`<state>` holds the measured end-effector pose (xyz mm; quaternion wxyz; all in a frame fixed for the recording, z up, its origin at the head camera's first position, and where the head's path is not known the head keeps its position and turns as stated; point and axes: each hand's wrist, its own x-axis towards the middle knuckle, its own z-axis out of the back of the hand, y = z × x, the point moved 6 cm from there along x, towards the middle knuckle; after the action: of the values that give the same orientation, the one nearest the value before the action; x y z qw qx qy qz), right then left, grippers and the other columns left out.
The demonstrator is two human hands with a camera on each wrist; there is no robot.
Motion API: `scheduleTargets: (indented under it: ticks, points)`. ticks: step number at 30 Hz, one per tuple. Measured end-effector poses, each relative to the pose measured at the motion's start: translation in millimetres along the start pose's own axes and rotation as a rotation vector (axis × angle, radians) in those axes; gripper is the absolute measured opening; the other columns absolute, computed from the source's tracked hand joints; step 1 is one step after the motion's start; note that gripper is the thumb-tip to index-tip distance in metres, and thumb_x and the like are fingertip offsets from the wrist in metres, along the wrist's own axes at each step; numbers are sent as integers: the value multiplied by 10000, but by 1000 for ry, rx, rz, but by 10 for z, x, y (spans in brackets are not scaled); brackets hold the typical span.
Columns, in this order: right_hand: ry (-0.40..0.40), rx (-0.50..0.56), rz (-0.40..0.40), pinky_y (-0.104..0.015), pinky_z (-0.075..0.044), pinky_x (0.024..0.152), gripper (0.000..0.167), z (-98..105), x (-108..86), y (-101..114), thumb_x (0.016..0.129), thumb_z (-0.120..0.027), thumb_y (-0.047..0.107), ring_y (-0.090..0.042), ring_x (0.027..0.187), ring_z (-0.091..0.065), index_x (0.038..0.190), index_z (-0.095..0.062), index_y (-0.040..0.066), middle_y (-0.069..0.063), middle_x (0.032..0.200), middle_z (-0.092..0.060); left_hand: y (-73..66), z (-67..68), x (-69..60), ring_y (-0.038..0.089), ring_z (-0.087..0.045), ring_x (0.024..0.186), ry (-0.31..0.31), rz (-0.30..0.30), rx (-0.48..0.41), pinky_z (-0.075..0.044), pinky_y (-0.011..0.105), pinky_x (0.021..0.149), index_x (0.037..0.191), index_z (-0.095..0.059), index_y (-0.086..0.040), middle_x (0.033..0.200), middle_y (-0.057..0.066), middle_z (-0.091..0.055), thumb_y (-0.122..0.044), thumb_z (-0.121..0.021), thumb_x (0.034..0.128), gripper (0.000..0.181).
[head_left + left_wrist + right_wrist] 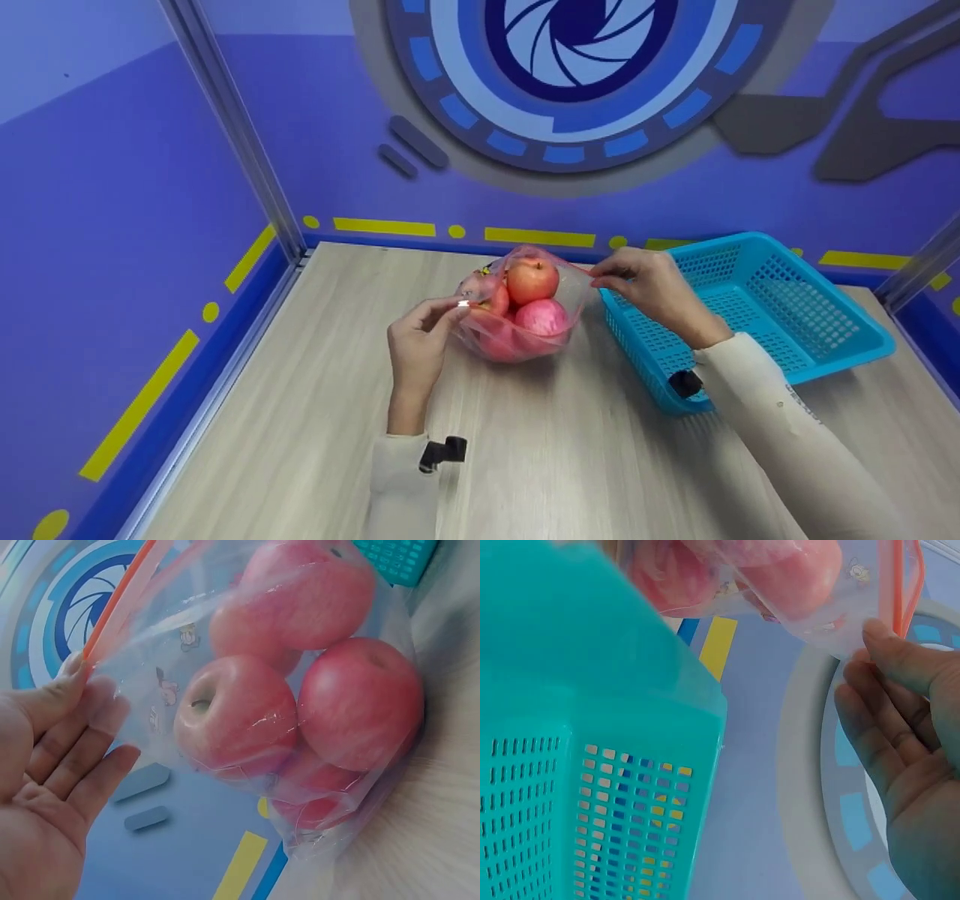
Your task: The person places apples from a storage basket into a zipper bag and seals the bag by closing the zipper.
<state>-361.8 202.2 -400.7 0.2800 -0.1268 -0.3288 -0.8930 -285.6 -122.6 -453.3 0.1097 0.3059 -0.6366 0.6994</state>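
Note:
A clear zip bag (574, 300) with a red-orange zip edge and small printed figures holds several red apples (532, 280). It sits on the table between both hands. My left hand (418, 337) pinches the left corner of its mouth between thumb and fingers. At the opposite corner my right hand (652, 289) pinches the zip edge. In the left wrist view, apples (236, 716) bulge against the film beside the left hand (56, 765). The right wrist view has the right hand (911, 712) on the bag's corner, with the lower apples partly cut off.
A turquoise plastic basket (832, 300) with perforated sides stands on the right, under and beside the right forearm; no contents are visible in it. The pale wooden table (315, 360) meets a blue printed wall (315, 135) at the back and left.

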Motion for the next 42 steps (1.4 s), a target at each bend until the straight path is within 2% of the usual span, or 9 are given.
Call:
scheduleTargets:
  ticks: [4,8,14,17,20,26,31,37,42]
  points:
    - [-70,-24,6,-187,-574,704,139,7,3,-22,896,-843,24,-155,799,-681,1016,-849,94,-10,942,-750,28,115,15,167,-754,838,-105,39,-21,-605,232,752,975,-828,-11,923,64,-802,-41,-854,882,101]
    - [-124,-40,-6,-154,-521,655,98,22,27,-52,913,-830,33,-170,764,-643,998,-849,77,-26,906,-747,37,218,19,164,-751,823,-198,52,-18,-604,223,728,961,-828,-1,909,82,-800,-24,-855,875,93]
    - [-212,-71,44,-180,-579,730,62,57,147,62,933,-803,31,-182,796,-712,975,-842,54,-44,902,-762,20,308,23,145,-745,814,-276,62,-21,-604,219,720,972,-827,20,909,88,-800,-23,-859,868,118]
    - [-263,-64,82,-147,-566,751,47,78,197,139,935,-802,32,-190,802,-732,962,-838,43,-57,907,-771,-8,333,21,147,-744,811,-313,58,-50,-612,231,729,973,-822,37,911,116,-797,6,-850,866,114]
    - [-295,-61,83,-96,-528,746,39,85,218,167,932,-807,31,-200,797,-731,954,-838,38,-69,901,-773,-24,338,16,149,-741,813,-334,63,-76,-616,238,737,972,-820,46,915,137,-794,16,-846,870,109]
    - [-234,-24,21,-107,-545,746,67,96,166,68,924,-812,41,-186,827,-734,982,-844,53,-53,945,-784,-9,329,33,154,-743,834,-294,84,-55,-608,232,753,971,-823,21,917,116,-795,-22,-847,885,99]
    - [-205,-8,-20,-91,-516,694,81,97,106,-13,939,-796,47,-193,813,-710,998,-848,65,-51,957,-786,10,327,51,174,-744,843,-242,57,14,-595,214,745,971,-828,-12,924,77,-799,-71,-841,900,93]
    - [-173,12,-61,-136,-504,638,94,59,57,-65,963,-779,73,-260,797,-706,1030,-844,62,-64,964,-782,25,341,44,204,-743,803,-222,27,111,-564,173,714,947,-819,-25,886,47,-798,-96,-835,902,85]
    - [-166,-4,-88,-147,-492,624,99,51,35,-89,976,-764,69,-228,812,-690,1036,-843,61,-75,975,-785,-22,337,36,186,-743,792,-200,21,156,-559,180,703,943,-804,-38,871,11,-794,-138,-830,913,107]
